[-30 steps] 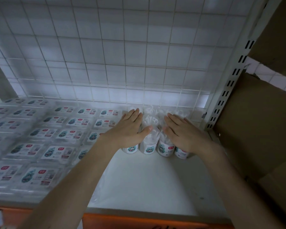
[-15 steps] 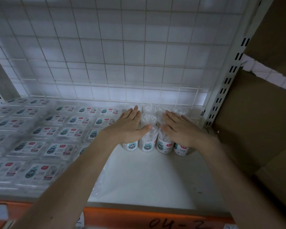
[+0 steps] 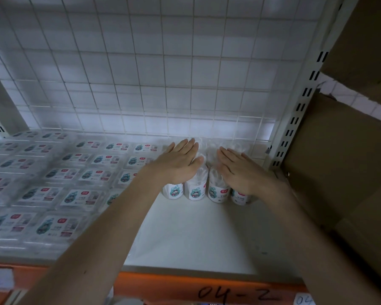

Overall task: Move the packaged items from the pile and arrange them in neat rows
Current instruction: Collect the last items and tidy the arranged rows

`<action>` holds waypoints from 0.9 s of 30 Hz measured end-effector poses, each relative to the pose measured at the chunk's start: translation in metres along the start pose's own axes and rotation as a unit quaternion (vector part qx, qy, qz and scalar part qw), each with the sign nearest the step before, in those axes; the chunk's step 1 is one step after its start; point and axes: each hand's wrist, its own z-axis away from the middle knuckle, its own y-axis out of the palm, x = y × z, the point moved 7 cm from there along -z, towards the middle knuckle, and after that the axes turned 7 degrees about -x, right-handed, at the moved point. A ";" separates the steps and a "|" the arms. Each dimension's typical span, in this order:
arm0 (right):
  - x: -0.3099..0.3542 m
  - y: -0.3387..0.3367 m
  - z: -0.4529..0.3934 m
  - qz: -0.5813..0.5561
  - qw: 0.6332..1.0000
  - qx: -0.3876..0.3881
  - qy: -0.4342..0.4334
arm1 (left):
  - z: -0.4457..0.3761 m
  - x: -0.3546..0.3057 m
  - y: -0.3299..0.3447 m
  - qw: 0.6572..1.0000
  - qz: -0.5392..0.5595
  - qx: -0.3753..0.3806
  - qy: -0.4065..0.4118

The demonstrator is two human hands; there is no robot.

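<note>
Head view: orange shelf edge (image 3: 185,285) bears handwritten "04-2" (image 3: 237,294).

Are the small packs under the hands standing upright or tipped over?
Upright: the four packs stand in a row, labels facing forward, bases on the shelf.

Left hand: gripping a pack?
No, the left hand lies flat with straight fingers on top of the upright packs, as does the right hand.
</note>
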 end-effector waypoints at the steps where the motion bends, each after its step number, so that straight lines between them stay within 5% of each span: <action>1: -0.001 0.001 0.000 0.003 1.000 -0.002 0.001 | -0.001 -0.002 0.004 1.000 0.000 0.005 0.003; 17: -0.032 -0.008 -0.027 -0.049 0.995 -0.030 0.084 | -0.027 0.016 -0.014 0.999 0.016 -0.025 -0.045; 27: -0.031 -0.002 -0.032 -0.061 0.996 -0.030 0.049 | -0.032 0.019 0.000 0.996 0.005 -0.019 -0.092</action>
